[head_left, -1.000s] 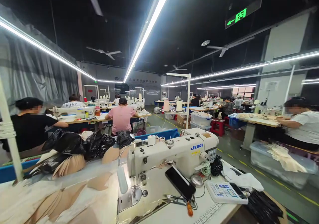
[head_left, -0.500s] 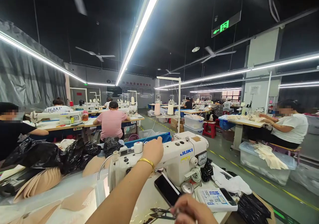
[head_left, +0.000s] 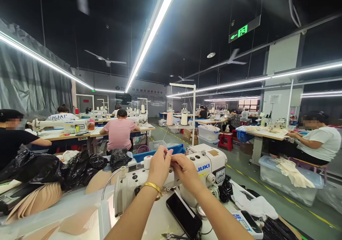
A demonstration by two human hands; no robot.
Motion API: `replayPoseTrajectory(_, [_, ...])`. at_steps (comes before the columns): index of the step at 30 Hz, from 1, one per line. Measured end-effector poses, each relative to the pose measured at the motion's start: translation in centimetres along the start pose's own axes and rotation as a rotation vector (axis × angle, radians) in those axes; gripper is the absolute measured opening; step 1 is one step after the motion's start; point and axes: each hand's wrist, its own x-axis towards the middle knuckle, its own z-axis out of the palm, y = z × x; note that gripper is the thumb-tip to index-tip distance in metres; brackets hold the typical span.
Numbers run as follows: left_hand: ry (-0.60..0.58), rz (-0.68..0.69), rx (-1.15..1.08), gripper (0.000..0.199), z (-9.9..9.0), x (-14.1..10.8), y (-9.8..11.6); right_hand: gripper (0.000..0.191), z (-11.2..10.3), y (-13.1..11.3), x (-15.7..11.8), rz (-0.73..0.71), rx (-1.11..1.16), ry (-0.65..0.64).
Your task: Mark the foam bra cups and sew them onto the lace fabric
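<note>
My left hand [head_left: 159, 166], with a gold bangle [head_left: 153, 186] at the wrist, is raised over the arm of a white JUKI sewing machine [head_left: 213, 156]. Its fingertips are pinched together. Beside it, fingers also closed, my right hand [head_left: 185, 170] meets the left one. Whatever lies between the fingertips is too small to make out. Below the hands a black phone [head_left: 184, 214] rests on the machine table. Thread snips [head_left: 173, 236] lie at the bottom edge, partly cut off. A white thread spool [head_left: 147, 162] sits behind my left hand.
Thread cones [head_left: 184, 119] stand on a rack behind the machine. Beige moulded cups [head_left: 40, 201] and black plastic bags [head_left: 48, 167] are at left. A white box [head_left: 247, 224] with another phone is at right. Co-workers sit at other machines; a lidded bin [head_left: 291, 179] stands on the floor.
My right hand has left the snips and risen to join my left hand above the machine. The snips now lie on the table. The view has shifted slightly.
</note>
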Motion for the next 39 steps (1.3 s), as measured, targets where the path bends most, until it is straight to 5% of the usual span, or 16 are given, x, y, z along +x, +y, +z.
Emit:
replayPoseTrajectory(9, [0.049,0.01,-0.181,0.031,0.1,-0.1,-0.3,0.028,-1.7,-0.7,-0.7,-0.003,-0.09,-0.198])
replayPoseTrajectory(14, [0.091,0.045,-0.27,0.039,-0.4,-0.4,-0.1,0.045,-3.0,-1.8,1.4,0.124,-0.289,-0.261])
replayPoseTrajectory(17, [0.142,0.055,-0.32,0.046,-0.6,-0.8,0.0,0.011,-3.6,-3.0,3.3,0.135,-0.432,-0.414])
replayPoseTrajectory(24, [0.325,0.009,-0.379,0.049,-0.9,-1.9,-0.7,0.015,-0.8,-3.4,7.1,0.069,-0.349,-0.788])
replayPoseTrajectory(28, [0.314,0.015,-0.376,0.048,-0.8,-1.7,-0.8,0.012,-0.6,-1.1,8.9,0.143,-0.403,-0.753])
replayPoseTrajectory(32, [0.282,0.032,-0.349,0.046,-0.3,-1.4,-0.4,0.012,-3.5,-0.1,7.7,0.205,-0.49,-0.652])
replayPoseTrajectory(35, [0.262,0.047,-0.333,0.041,-0.4,-1.2,-0.6,0.013,-4.9,-0.8,6.4,0.182,-0.493,-0.672])
replayPoseTrajectory(39, [0.222,0.067,-0.349,0.035,-0.8,-0.9,-0.6,0.006,-3.3,-3.3,7.5,0.116,-0.513,-0.745])
